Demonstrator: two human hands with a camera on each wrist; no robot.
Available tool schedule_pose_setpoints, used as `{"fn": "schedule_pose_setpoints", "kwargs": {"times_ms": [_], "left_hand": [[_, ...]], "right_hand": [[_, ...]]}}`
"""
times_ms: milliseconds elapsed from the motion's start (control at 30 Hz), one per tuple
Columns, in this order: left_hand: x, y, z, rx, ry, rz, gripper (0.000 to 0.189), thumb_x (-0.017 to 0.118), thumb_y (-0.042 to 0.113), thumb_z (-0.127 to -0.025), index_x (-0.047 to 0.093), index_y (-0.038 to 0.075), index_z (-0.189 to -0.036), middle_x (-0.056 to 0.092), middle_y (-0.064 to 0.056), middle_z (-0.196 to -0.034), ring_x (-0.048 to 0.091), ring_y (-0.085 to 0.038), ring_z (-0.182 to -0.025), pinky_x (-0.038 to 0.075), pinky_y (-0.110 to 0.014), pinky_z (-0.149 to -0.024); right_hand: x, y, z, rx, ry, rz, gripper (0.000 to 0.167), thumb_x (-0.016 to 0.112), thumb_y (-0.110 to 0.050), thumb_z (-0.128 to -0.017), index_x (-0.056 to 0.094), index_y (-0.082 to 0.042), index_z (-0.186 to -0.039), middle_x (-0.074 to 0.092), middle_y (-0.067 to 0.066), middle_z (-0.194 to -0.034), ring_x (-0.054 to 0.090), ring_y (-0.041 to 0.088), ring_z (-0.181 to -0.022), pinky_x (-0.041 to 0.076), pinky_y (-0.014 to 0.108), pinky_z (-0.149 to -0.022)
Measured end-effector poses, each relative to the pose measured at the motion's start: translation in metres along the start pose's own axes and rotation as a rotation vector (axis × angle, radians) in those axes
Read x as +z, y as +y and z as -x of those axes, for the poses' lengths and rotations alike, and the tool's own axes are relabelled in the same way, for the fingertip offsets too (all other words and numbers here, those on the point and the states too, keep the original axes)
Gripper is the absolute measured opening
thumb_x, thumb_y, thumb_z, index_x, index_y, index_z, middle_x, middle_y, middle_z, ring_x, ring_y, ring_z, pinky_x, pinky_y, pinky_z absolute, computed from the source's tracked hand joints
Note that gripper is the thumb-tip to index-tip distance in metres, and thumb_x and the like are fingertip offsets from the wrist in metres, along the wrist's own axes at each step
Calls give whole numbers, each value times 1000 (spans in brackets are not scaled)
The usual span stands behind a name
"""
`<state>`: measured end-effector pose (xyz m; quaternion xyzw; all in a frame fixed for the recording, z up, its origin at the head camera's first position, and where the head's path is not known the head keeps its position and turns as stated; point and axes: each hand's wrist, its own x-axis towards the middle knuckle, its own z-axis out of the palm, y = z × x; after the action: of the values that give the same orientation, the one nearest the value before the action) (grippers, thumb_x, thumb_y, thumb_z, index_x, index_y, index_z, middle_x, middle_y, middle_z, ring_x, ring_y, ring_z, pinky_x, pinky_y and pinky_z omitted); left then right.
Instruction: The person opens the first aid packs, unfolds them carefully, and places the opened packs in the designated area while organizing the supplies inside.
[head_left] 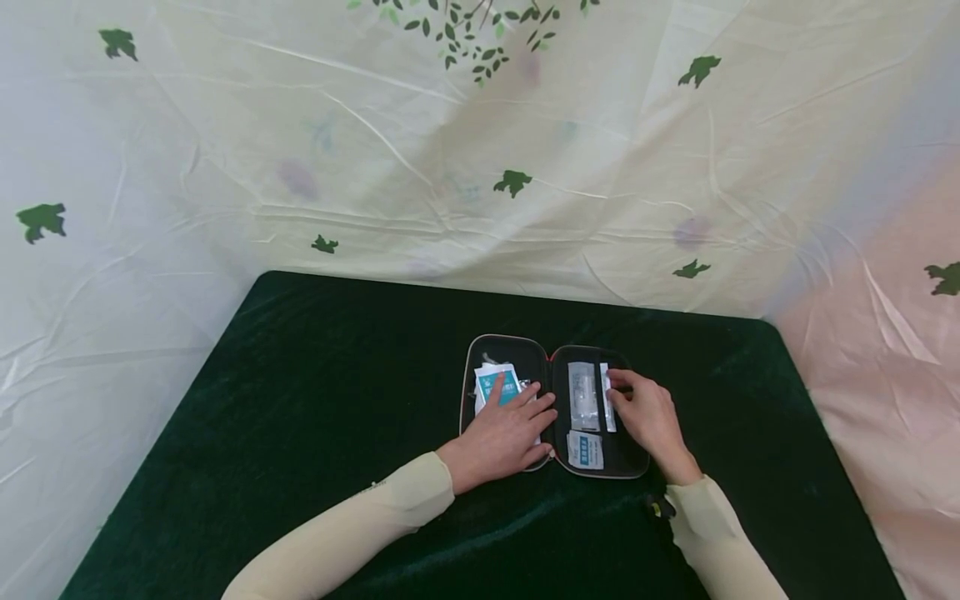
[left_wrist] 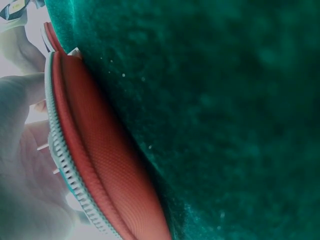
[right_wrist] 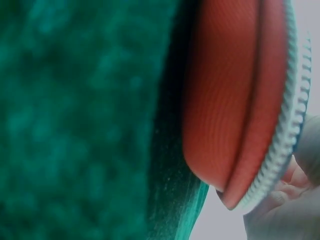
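An unzipped case [head_left: 636, 461] lies spread on the table, black inside; its outer shell [left_wrist: 107, 155] shows red in both wrist views. My left hand [head_left: 504, 437] rests with spread fingers over the left half, on white-and-teal packets [head_left: 487, 382]. In the right half, my right hand [head_left: 648, 410] pinches the edge of a narrow white strip packet [head_left: 607, 408] between thumb and fingers. Beside that strip sits a clear plastic packet [head_left: 582, 392], and below it a small white-and-blue packet [head_left: 585, 451]. The left hand hides part of its half.
Dark green velvet cloth [head_left: 315, 375] covers the table. A light curtain [head_left: 420, 167] with printed leaves and birds rises behind its far edge. A small black-and-yellow object [head_left: 662, 507] shows at the right wrist.
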<state>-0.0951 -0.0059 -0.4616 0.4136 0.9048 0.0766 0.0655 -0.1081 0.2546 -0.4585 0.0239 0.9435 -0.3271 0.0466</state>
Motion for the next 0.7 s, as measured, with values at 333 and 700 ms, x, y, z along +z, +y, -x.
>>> {"fn": "schedule_pose_setpoints", "kwargs": {"times_ms": [333,700], "left_hand": [[-1,0,0,-5,-19,21,57,52,53,-106,53,21,-152,39,-1,-165,23,-23,-157,11,-66,-122],[-2,0,1,-4,-21,12,57,49,54,-106,52,21,-153,37,0,-165,22,-23,-157,12,-66,-123]], "right_hand": [[3,-5,-1,13,24,25,35,62,-7,-102,63,3,-135,67,25,-120,62,31,-94,48,41,-77],[6,-4,-2,-20,20,17,33,63,-5,-101,65,4,-133,64,23,-116,62,35,-101,51,49,-82]]}}
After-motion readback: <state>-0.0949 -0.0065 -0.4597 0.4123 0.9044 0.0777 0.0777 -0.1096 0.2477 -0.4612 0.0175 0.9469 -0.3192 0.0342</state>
